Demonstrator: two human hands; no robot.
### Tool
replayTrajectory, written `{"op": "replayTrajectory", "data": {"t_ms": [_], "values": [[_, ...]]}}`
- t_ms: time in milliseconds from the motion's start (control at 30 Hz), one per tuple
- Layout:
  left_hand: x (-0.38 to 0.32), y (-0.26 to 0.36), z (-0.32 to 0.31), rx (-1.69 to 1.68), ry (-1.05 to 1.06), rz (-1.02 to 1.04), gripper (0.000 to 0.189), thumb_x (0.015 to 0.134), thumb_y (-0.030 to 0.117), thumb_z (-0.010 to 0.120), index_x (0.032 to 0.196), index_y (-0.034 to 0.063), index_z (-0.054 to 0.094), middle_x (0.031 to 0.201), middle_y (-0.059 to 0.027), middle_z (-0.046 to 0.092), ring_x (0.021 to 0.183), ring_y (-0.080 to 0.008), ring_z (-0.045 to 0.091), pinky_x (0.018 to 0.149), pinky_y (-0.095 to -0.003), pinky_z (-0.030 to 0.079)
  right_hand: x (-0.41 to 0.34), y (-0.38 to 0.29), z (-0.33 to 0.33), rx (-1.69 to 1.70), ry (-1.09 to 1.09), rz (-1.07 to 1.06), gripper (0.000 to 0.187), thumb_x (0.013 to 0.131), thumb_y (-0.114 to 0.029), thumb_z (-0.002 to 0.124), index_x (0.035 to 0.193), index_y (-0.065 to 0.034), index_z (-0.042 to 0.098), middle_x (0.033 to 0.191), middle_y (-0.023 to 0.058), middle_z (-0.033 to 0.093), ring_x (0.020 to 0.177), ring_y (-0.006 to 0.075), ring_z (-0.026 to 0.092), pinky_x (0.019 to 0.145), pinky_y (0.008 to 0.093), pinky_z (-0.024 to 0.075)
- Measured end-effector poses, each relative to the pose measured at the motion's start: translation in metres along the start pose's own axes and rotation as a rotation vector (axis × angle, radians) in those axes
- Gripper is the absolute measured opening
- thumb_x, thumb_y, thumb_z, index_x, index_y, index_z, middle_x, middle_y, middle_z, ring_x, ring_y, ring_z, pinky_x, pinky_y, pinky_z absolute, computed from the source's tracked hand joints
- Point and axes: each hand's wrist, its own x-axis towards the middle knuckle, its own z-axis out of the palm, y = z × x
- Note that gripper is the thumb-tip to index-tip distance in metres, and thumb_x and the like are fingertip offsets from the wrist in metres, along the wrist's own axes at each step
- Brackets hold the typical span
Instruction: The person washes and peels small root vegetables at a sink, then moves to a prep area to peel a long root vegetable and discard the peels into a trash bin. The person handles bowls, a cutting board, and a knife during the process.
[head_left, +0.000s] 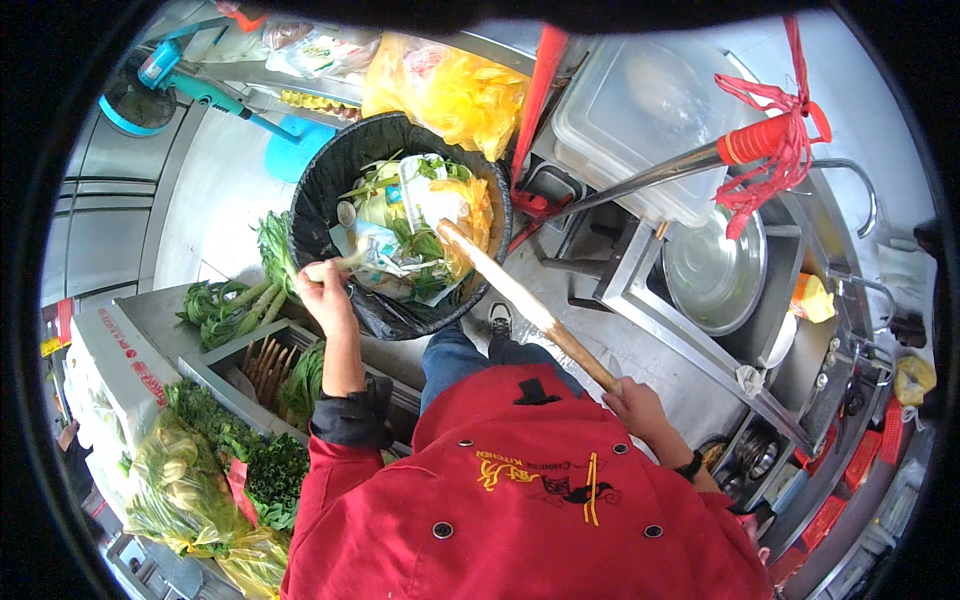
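My right hand grips the lower end of a long root vegetable, which looks like a Chinese yam. Its skin is brown near my hand, and a long stretch above is bare and white. The far tip leans in over a bin lined with a black bag. My left hand is closed around a small pale object at the bin's left edge; blur hides exactly what it is. Inside the bin lie leaf scraps, a white tray and an orange plastic bag.
Leafy stems rest on the counter at left, above a drawer-like bin. Bagged greens stand nearer me. To the right is a sink with a metal basin. A red-ended metal pole slants past a lidded plastic tub.
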Motion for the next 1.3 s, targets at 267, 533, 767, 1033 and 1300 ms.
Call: {"op": "replayTrajectory", "data": {"t_ms": [267, 533, 767, 1033, 1300], "values": [[-0.101, -0.091, 0.077, -0.117, -0.801, -0.545, 0.012, 0.09, 0.004, 0.055, 0.102, 0.0034, 0.052, 0.087, -0.0079, 0.062, 0.086, -0.0178, 0.063, 0.07, -0.0293, 0.057, -0.053, 0.049, -0.009, 0.198, -0.178, 0.306, 0.042, 0.08, -0.04, 0.068, 0.079, -0.0004, 0.054, 0.063, 0.0182, 0.057, 0.057, 0.029, 0.056, 0.053, 0.0393, 0.0421], [0.122, -0.111, -0.009, 0.732, 0.135, 0.097, 0.018, 0.086, 0.015, 0.062, 0.085, 0.0001, 0.051, 0.081, -0.017, 0.064, 0.069, -0.0277, 0.061, 0.066, -0.0371, 0.051, -0.059, 0.061, 0.0, 0.246, -0.165, 0.348, 0.043, 0.08, -0.042, 0.068, 0.082, -0.0007, 0.055, 0.066, 0.0188, 0.06, 0.061, 0.0326, 0.06, 0.055, 0.0416, 0.044], [-0.028, -0.057, 0.037, 0.293, -0.335, -0.092, 0.014, 0.086, 0.006, 0.061, 0.096, 0.0048, 0.051, 0.08, -0.0067, 0.061, 0.069, -0.0144, 0.059, 0.06, -0.0277, 0.051, -0.054, 0.055, 0.008, -0.015, -0.045, 0.256, 0.041, 0.078, -0.04, 0.07, 0.079, -0.0024, 0.053, 0.065, 0.0225, 0.06, 0.064, 0.0422, 0.06, 0.054, 0.0477, 0.0458], [0.066, -0.112, 0.059, 0.94, -0.096, 0.096, 0.018, 0.085, 0.012, 0.063, 0.091, -0.0001, 0.052, 0.076, -0.0134, 0.064, 0.068, -0.0253, 0.063, 0.064, -0.0386, 0.052, -0.054, 0.055, 0.003, 0.023, -0.046, 0.281, 0.039, 0.078, -0.037, 0.07, 0.075, -0.0027, 0.052, 0.063, 0.0203, 0.059, 0.063, 0.0397, 0.06, 0.054, 0.0452, 0.0452], [0.002, -0.054, 0.037, 0.167, -0.205, -0.025, 0.015, 0.088, 0.008, 0.062, 0.094, 0.0034, 0.049, 0.08, -0.0048, 0.059, 0.066, -0.013, 0.058, 0.053, -0.0256, 0.049, -0.052, 0.057, 0.029, -0.327, 0.299, -0.031, 0.027, 0.076, -0.025, 0.07, 0.081, -0.0075, 0.05, 0.066, 0.0131, 0.055, 0.068, 0.0349, 0.056, 0.084, 0.0502, 0.0462]]}}
